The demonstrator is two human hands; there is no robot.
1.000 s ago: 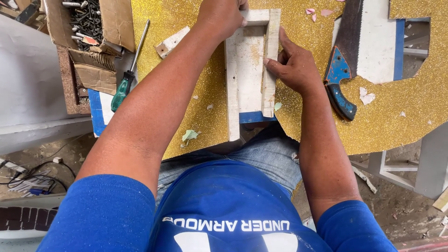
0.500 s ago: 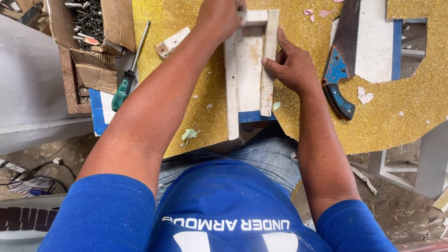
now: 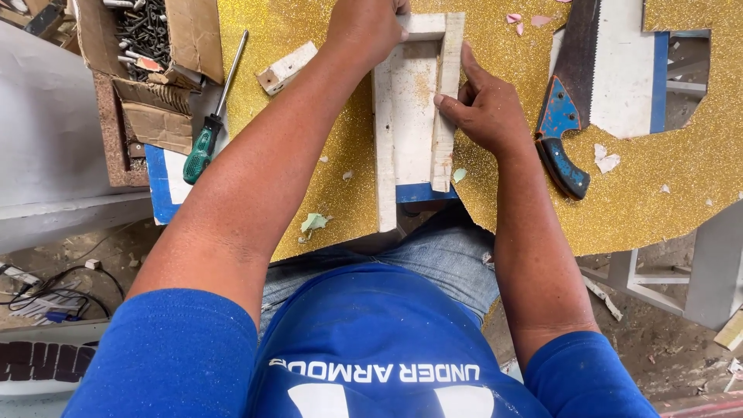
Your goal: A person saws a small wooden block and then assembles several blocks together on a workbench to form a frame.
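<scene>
My left arm reaches far forward, almost straight, the forearm crossing toward the middle. The left hand (image 3: 364,31) is at the far edge of the view, fingers curled downward in a closed grip. My right arm comes up from the near right. The right hand (image 3: 484,108) is half closed, with the thumb stretched far and pressing sideways to the left.
</scene>
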